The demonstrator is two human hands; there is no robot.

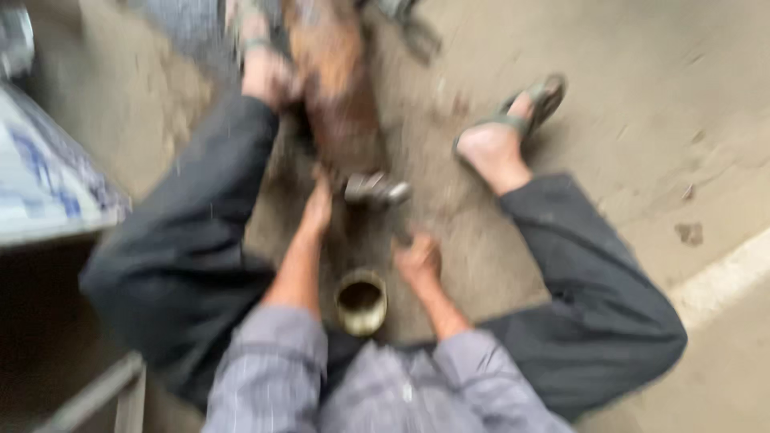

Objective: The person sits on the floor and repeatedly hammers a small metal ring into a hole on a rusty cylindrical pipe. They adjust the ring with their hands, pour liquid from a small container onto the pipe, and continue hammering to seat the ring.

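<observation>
The picture is badly blurred by motion. I sit on a concrete floor (642, 96) with my knees spread, in dark trousers and sandals. My left hand (317, 210) reaches forward to the near end of a rusty brown metal part (337, 88) lying between my feet, beside a small grey metal piece (374, 189). My right hand (417, 258) hovers low over the floor with its fingers curled; whether it holds anything is lost in the blur. A small brass-coloured round cup (361, 301) stands between my forearms, close to my body.
A blue and white patterned surface (40, 184) lies at the left edge. A grey metal bar (96, 393) crosses the lower left corner. A pale painted stripe (722, 277) runs along the floor at the right. Dark objects (413, 28) lie at the top.
</observation>
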